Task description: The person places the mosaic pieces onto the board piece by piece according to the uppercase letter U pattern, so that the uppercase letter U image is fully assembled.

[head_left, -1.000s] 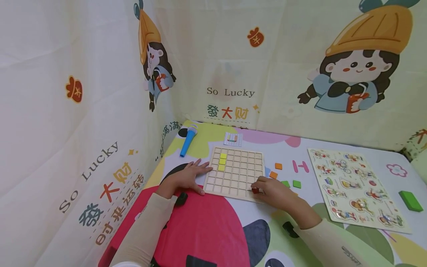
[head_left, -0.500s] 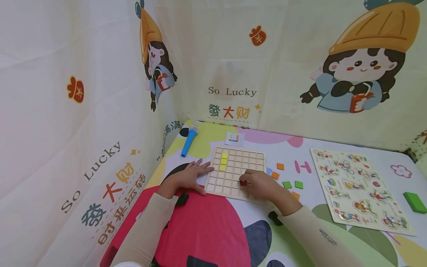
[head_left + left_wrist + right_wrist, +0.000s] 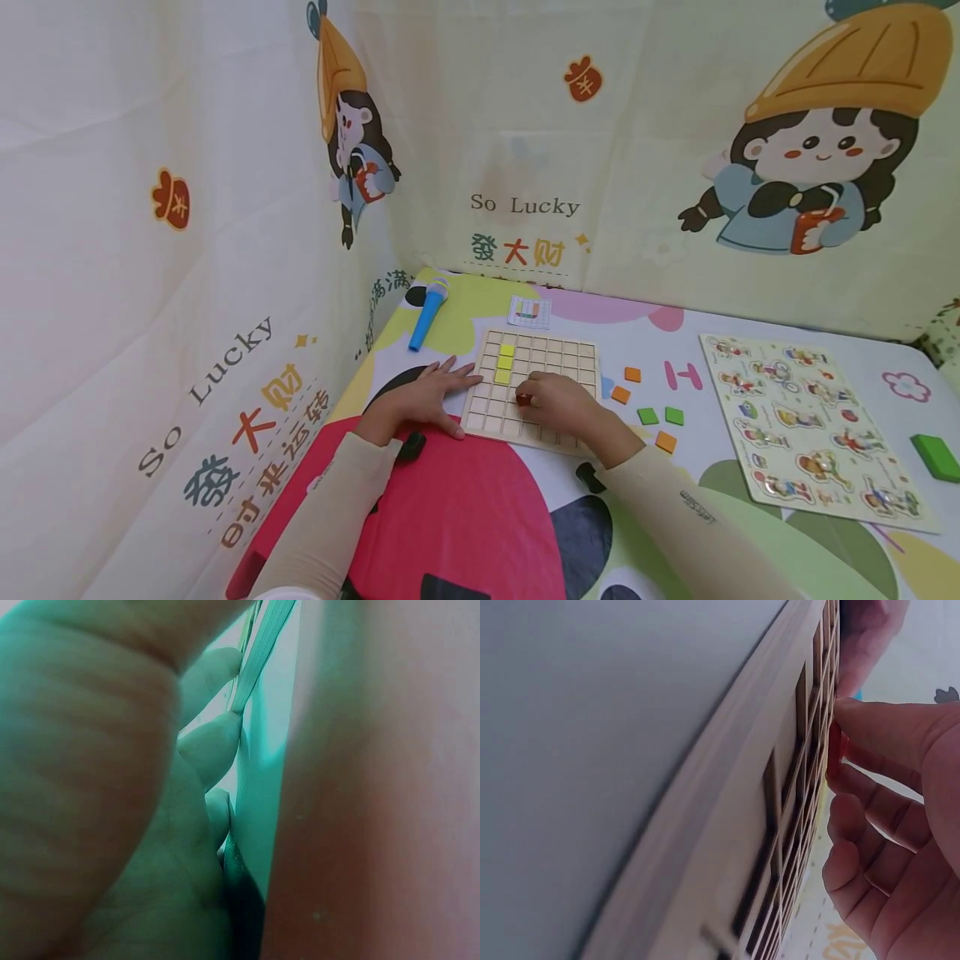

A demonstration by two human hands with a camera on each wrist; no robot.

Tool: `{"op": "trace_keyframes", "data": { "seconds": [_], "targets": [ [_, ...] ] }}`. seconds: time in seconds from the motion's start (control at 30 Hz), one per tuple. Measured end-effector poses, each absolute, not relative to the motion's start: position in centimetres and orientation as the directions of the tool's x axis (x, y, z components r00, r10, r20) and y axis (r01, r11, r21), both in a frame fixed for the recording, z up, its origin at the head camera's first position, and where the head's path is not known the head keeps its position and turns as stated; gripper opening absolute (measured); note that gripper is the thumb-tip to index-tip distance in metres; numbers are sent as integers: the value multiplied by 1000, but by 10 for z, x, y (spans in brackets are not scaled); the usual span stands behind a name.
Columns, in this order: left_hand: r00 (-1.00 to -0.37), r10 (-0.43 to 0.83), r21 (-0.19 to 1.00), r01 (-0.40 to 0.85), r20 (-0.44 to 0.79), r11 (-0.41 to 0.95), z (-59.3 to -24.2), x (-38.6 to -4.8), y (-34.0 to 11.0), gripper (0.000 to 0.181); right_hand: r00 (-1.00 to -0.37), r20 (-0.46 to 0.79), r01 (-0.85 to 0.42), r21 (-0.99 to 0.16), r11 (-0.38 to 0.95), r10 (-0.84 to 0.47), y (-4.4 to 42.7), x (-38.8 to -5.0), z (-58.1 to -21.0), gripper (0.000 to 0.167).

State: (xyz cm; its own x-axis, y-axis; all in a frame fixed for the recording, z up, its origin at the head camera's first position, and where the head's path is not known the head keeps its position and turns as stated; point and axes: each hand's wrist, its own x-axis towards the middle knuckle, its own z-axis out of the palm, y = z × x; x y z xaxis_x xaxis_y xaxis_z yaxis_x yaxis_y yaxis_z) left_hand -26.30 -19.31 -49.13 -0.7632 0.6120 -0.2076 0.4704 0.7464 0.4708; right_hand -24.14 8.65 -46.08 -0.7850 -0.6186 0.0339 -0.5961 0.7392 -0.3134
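A wooden grid board (image 3: pixel 489 423) lies on the printed tablecloth, with a column of yellow square tiles (image 3: pixel 505 364) in its upper left part. My left hand (image 3: pixel 420 402) rests against the board's left edge, fingers spread; its left wrist view shows fingertips (image 3: pixel 217 746) at the board's side. Over the board's middle left, my right hand (image 3: pixel 564 407) pinches a red square tile (image 3: pixel 835 750) between thumb and fingers. The other right fingers curl loosely near the grid. From these frames I cannot tell whether the red tile sits in a cell.
Orange tiles (image 3: pixel 632 375) and green tiles (image 3: pixel 674 416) lie right of the board. A small pattern card (image 3: pixel 529 312) is behind it, and a blue toy microphone (image 3: pixel 426 318) stands off its back left corner. Further right are a picture puzzle board (image 3: pixel 813 425) and a green block (image 3: pixel 936 457).
My right hand has carried the red tile leftward and slightly away from me across the board, from its lower right part to the middle left. The left hand has stayed in place.
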Motion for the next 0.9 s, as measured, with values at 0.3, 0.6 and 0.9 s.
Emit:
{"op": "trace_keyframes", "data": {
  "seconds": [0.3, 0.6, 0.9],
  "targets": [
    [-767, 610, 468, 473, -197, 746, -491, -262, -192, 105, -813, 39, -564, -302, 769, -581, 67, -247, -462, 18],
    [-757, 626, 471, 490, -188, 734, -490, -262, -193, 105, -805, 40, -577, -289, 764, -592, 53, -252, -463, 16],
    [-760, 618, 471, 478, -200, 741, -491, -263, -194, 106, -806, 66, -588, -213, 780, -589, 44, -258, -467, 13]
  ]
}}
